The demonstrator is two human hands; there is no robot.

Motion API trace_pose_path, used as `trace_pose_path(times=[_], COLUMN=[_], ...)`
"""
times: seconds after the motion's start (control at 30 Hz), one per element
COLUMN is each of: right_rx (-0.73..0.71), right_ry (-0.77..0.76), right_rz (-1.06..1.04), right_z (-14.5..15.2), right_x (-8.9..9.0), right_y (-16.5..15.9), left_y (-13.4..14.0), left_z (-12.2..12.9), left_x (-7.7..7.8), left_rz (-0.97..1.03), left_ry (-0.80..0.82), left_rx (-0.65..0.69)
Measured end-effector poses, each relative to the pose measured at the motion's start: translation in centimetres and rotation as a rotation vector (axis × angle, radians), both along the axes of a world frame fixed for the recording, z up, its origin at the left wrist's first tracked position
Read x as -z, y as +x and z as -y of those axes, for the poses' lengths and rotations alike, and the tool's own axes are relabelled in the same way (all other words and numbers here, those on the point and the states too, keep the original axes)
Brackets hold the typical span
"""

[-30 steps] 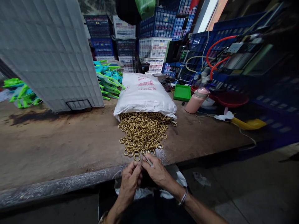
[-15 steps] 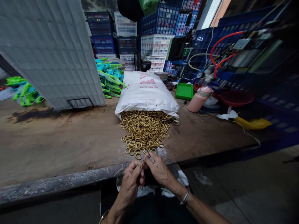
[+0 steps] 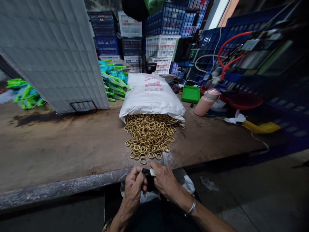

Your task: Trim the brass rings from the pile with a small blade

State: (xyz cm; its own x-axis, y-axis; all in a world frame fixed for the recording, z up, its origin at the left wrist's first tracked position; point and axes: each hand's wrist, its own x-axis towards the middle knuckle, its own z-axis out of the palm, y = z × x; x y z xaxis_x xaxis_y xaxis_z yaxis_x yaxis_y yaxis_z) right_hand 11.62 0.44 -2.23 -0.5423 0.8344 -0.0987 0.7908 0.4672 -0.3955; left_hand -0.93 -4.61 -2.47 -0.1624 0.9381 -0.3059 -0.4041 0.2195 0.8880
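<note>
At the table's front edge my left hand (image 3: pixel 135 182) is closed in a pinch. A gold ring showed at its fingertips half a second ago; the blade now covers that spot. My right hand (image 3: pixel 165 180) is closed on a small flat blade (image 3: pixel 146 171), dark at its tip and pale near my fingers. The tip meets the left fingertips. Just beyond both hands, a pile of gold rings (image 3: pixel 151 135) spills from the mouth of a white printed sack (image 3: pixel 152 96) lying on the table.
A grey ribbed panel (image 3: pixel 55 58) stands at left, with green and blue plastic pieces (image 3: pixel 114 79) behind it. To the right are a green tray (image 3: pixel 190 94), a pink bottle (image 3: pixel 205 104) and a red bowl (image 3: pixel 245 101). Stacked crates (image 3: pixel 161 45) line the back.
The blade in my right hand has turned, showing its flat dark and pale face and reaching to the left fingertips. The gold ring at those fingertips is now hidden.
</note>
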Motion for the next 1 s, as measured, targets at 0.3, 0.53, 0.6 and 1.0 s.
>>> trace_pose_path(times=[0.3, 0.53, 0.6, 1.0], right_rx=[0.086, 0.083, 0.103, 0.143], right_ry=[-0.001, 0.088, 0.098, 0.019], right_rz=[0.069, -0.061, -0.023, -0.242], right_z=[-0.7, -2.2, -2.2, -3.0], right_x=[-0.9, -0.4, -0.1, 0.2], right_y=[-0.3, -1.6, -2.5, -2.5], left_y=[-0.8, -1.5, -2.1, -4.5], left_z=[3.2, 3.0, 2.6, 0.8], left_x=[-0.5, -1.1, -1.1, -1.2], left_rz=[0.137, 0.435, 0.452, 0.522], left_ry=[0.026, -0.128, -0.148, -0.123], left_rx=[0.118, 0.002, -0.06, -0.121])
